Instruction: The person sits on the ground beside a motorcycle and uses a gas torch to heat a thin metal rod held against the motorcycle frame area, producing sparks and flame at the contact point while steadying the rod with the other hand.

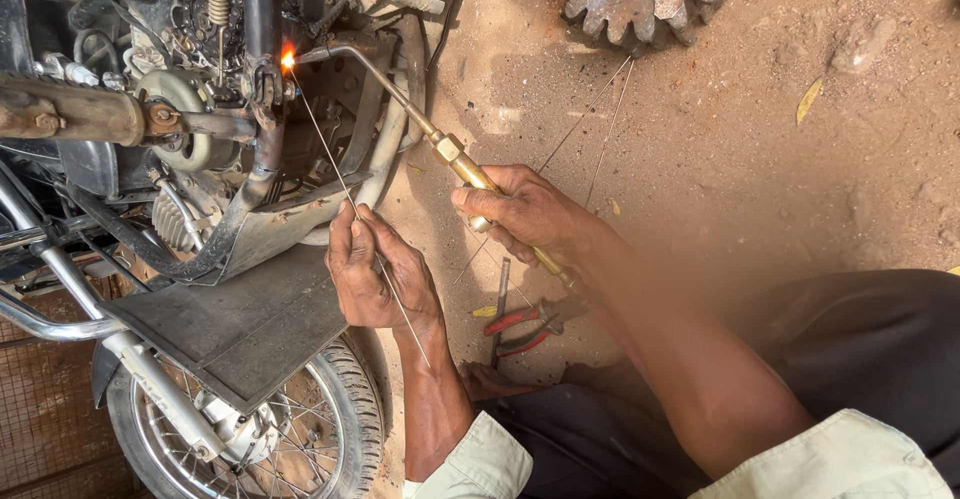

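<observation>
Right hand [520, 211] wrapped tight around brass torch [455, 157], flame [288, 57] lit on motorbike frame tube [262, 79]. Left hand [375, 274] pinching thin filler rod [335, 164], tip at the glow. Joint hot, join not finished. Pliers [515, 327] lying on dirt.

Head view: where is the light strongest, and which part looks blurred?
Head view: sunlight falls hard on the dirt ground, casting sharp shadows; the torch flame glows as a small glare spot; the right forearm is smeared and soft, while the left hand and thin rod are sharp.
</observation>
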{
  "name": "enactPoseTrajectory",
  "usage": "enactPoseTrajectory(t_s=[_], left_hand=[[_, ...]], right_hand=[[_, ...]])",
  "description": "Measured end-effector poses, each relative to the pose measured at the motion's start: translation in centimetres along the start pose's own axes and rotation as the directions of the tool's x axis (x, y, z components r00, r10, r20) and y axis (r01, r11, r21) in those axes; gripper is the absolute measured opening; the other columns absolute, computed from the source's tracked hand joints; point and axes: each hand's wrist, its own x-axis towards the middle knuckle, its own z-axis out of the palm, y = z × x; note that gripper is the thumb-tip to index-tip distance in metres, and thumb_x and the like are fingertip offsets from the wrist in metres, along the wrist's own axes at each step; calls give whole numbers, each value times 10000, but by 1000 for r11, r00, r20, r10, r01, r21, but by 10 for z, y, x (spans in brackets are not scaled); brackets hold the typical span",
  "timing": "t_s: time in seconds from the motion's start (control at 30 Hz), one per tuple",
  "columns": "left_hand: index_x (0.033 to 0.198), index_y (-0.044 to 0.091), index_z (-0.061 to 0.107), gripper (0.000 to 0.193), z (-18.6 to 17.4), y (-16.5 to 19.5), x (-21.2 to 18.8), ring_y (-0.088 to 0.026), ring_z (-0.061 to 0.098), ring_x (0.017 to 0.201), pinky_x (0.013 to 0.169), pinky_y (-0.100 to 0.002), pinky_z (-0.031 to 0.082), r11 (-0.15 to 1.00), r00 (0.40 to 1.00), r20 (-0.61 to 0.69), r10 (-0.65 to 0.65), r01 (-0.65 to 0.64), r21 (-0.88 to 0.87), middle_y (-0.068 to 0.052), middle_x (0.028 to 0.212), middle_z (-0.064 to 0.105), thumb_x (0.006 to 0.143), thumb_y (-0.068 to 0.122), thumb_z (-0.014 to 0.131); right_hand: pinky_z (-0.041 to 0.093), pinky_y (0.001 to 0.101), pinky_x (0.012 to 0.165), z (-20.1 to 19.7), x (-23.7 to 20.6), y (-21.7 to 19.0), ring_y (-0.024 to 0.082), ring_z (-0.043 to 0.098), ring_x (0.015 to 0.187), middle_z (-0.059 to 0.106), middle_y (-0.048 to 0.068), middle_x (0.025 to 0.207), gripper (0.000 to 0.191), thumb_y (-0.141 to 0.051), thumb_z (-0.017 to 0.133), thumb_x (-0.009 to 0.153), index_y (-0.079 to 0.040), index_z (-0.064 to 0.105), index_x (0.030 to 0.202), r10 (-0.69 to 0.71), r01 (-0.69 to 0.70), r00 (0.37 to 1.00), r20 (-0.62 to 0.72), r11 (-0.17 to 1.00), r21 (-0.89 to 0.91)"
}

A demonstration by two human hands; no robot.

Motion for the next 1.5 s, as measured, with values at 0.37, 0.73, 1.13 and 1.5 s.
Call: enactPoseTrajectory(t_s=[0.37, 0.73, 1.13, 1.5], left_hand=[[1208, 60, 499, 379, 3, -6, -8, -331, 748, 992, 752, -368, 664, 1000, 1000, -11, 3, -3, 13, -236, 1138, 701, 979, -112, 747], [1205, 46, 493, 358, 3, -8, -12, -306, 747, 975, 740, -347, 666, 1000, 1000, -10, -11, 11, -13, -244, 1138, 696, 991, -109, 735], [1192, 23, 518, 327, 4, -8, -10, -338, 745, 999, 782, -389, 663, 1000, 1000, -10, -6, 6, -16, -243, 1135, 699, 986, -104, 738], [1153, 24, 531, 305, 5, -10, -11, -344, 754, 1003, 789, -389, 671, 1000, 1000, -14, -24, 24, -16, -246, 1121, 706, 979, -107, 744]], right_hand=[[291, 239, 272, -7, 6, 13, 48, 351, 325, 447, -44, 520, 266, -318, 641, 973, -74, 589, 879, -25, 24, 999, 45, 1000, 17], [311, 230, 275, -7, 4, 8, 48, 386, 335, 473, -37, 538, 284, -362, 652, 938, -83, 614, 896, 54, -55, 998, -21, 996, -73], [313, 237, 274, -4, 3, 4, 53, 385, 330, 474, -32, 535, 271, -340, 632, 956, -80, 610, 883, 21, -21, 1000, -17, 999, -44], [303, 231, 282, -3, -1, 0, 45, 378, 346, 464, -36, 544, 275, -339, 623, 967, -85, 592, 867, 41, -43, 999, -31, 997, -68]])
